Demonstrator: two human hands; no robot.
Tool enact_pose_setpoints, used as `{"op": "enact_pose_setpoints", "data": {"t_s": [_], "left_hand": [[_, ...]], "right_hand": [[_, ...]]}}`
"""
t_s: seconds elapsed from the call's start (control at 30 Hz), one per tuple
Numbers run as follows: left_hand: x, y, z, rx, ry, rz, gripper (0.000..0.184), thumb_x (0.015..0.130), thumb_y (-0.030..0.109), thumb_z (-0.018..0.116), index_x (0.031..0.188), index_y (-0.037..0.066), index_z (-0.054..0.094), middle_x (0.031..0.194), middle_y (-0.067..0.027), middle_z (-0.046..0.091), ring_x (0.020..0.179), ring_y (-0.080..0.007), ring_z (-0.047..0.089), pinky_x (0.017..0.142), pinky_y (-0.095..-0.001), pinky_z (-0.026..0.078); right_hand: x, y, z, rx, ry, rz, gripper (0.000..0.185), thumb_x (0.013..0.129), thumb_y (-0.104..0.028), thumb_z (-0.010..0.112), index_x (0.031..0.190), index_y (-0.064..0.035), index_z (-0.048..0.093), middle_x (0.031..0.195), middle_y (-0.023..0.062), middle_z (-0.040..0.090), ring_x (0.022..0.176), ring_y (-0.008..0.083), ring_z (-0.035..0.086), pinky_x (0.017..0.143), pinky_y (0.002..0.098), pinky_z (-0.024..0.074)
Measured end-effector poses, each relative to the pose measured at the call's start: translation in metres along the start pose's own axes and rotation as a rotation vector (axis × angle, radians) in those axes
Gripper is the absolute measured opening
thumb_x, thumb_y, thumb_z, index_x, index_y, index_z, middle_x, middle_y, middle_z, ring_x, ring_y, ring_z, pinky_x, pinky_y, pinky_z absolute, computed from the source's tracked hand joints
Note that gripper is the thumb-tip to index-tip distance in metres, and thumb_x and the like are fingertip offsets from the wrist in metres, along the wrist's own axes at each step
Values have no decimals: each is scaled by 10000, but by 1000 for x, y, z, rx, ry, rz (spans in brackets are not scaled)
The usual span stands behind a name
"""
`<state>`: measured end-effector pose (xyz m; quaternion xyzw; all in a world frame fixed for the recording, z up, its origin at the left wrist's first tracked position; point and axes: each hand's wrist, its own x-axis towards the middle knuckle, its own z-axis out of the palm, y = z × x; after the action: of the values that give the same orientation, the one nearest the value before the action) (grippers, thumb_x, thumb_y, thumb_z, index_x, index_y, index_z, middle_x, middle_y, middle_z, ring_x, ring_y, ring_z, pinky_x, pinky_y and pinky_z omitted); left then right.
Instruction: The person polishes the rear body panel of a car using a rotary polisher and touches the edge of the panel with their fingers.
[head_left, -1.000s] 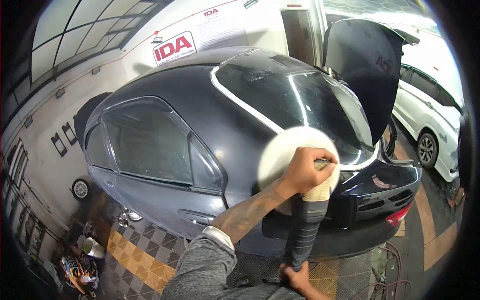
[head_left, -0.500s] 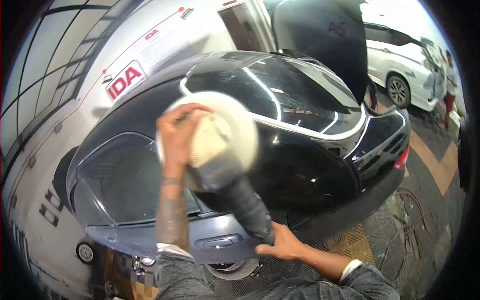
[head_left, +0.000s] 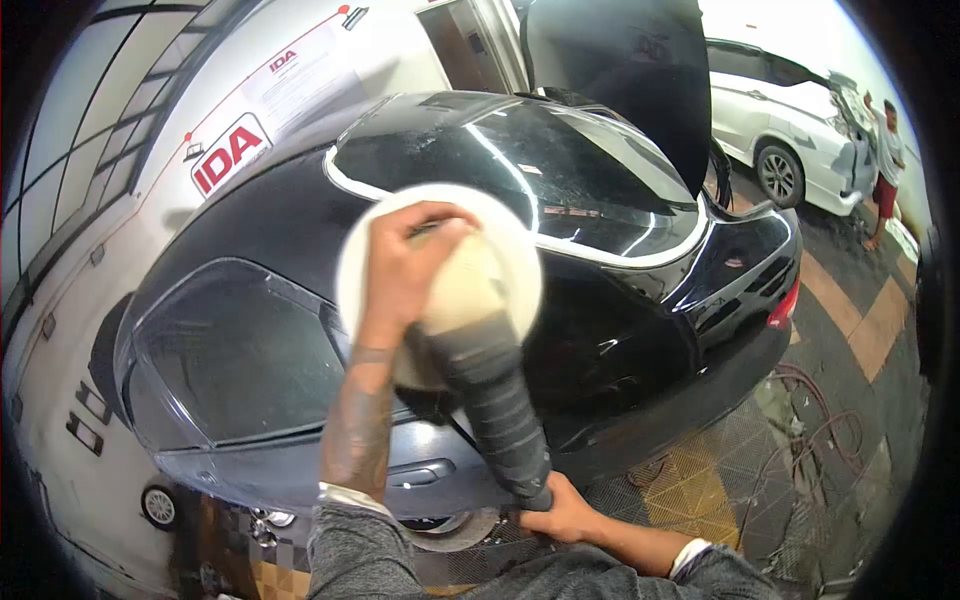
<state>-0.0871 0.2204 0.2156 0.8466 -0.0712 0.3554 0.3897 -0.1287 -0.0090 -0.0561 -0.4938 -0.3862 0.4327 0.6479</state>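
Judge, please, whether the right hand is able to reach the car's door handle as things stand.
Probably not at this moment: the right hand grips the rear end of the polisher, whose body lies between that hand and the door handle in this view. The door handle itself looks mostly uncovered.

Open run over rear panel [head_left: 620, 335] right of polisher [head_left: 488, 390], left forearm [head_left: 357, 430] barring door [head_left: 250, 480], hose [head_left: 858, 430] looped on floor.
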Motion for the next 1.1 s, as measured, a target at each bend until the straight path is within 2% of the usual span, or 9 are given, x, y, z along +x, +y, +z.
{"op": "enact_pose_setpoints", "data": {"t_s": [0.17,0.33,0.5,0.77,0.83,0.93,0.97,1.03,1.1], "left_hand": [[-6,-19,108,-73,-17,77,192,838,170,678,897,4,753,878,-97,750,840,-163,687,808,-300,523],[-9,-11,143,-46,-104,46,189,827,158,686,900,-5,747,876,-116,751,816,-166,691,792,-294,526],[-7,-15,81,-27,-26,36,148,829,91,659,902,-5,744,874,-92,742,838,-157,682,819,-303,528],[4,4,-51,-110,171,-65,219,912,107,588,1021,-53,692,951,-162,726,852,-197,711,779,-305,575],[4,4,-44,-144,169,-67,218,912,103,592,1020,-58,692,958,-162,726,837,-199,711,770,-311,573],[4,-2,-4,-77,93,-41,221,905,98,589,1018,-62,691,949,-163,727,827,-201,710,774,-316,573],[3,-6,16,-69,81,-30,219,892,104,596,994,-57,704,929,-155,730,823,-193,708,775,-312,571],[3,-4,59,-24,38,7,207,846,125,622,925,-30,735,895,-117,740,832,-173,690,802,-304,540],[3,-12,102,-5,-1,33,194,828,141,634,882,-10,741,862,-101,742,827,-165,689,808,-305,531]], "right_hand": [[-60,25,-45,81,138,189,368,742,-88,709,1067,7,565,765,92,669,689,167,654,637,319,528],[-75,74,-49,229,250,68,393,734,-88,718,1080,18,563,771,97,670,713,173,664,651,320,532],[-39,34,-32,101,197,124,407,739,-102,718,1099,18,569,798,93,674,708,170,660,662,314,533],[48,-29,-7,-132,-21,-63,582,738,-175,713,1252,47,558,1189,176,659,1125,241,597,1007,371,446],[46,-37,-9,-88,-21,-132,447,727,-85,695,1137,40,565,923,78,648,749,134,614,670,300,517],[25,-4,-25,-113,67,-254,443,726,-92,699,1134,29,575,932,75,645,761,130,604,699,296,513],[11,-1,-34,-114,68,-242,443,726,-92,699,1134,29,575,932,75,645,761,130,604,699,296,513],[-22,-5,-53,-67,1,226,526,743,-133,735,1212,30,563,1080,147,665,977,197,634,883,346,509],[-53,48,-67,-82,122,192,545,742,-125,740,1230,22,546,1053,138,660,911,191,640,839,344,520]]}}
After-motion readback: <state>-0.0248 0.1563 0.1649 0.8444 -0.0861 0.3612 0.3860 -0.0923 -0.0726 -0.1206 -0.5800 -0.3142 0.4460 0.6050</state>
